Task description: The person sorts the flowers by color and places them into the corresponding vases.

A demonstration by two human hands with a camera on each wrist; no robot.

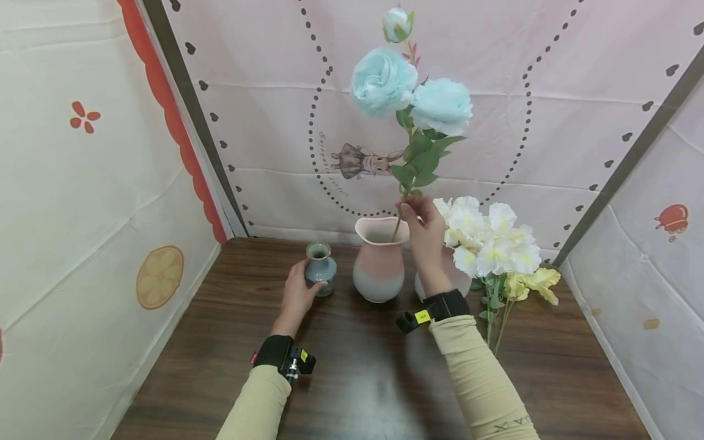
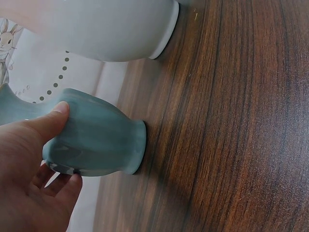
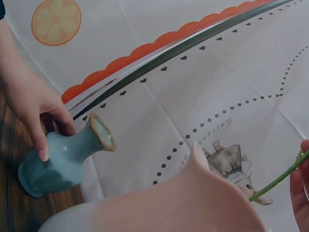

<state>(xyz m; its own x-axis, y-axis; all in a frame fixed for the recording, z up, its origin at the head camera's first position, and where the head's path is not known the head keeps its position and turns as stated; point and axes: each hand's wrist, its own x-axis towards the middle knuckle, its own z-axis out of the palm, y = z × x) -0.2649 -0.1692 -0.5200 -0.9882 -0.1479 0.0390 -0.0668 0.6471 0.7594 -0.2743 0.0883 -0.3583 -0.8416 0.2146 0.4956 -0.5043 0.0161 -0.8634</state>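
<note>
My left hand (image 1: 297, 294) grips a small blue-green vase (image 1: 321, 269) round its body, thumb on the near side; in the left wrist view the vase's foot (image 2: 136, 147) is at the wooden tabletop. Between thumb and fingers, my right hand (image 1: 426, 235) pinches the green stem (image 3: 279, 180) of an artificial flower with pale blue blooms (image 1: 385, 82) and a bud on top. Directly left of that hand stands a pink-and-white vase (image 1: 378, 269) with a wavy rim. The stem's lower end dips into its mouth, where its tip is hidden.
Behind the right wrist another pinkish vase (image 1: 459, 278) is partly covered. White flowers (image 1: 492, 238) and a yellow flower (image 1: 530, 284) lie at the right of the table (image 1: 352, 379). Printed cloth walls (image 1: 264, 153) enclose the back and sides.
</note>
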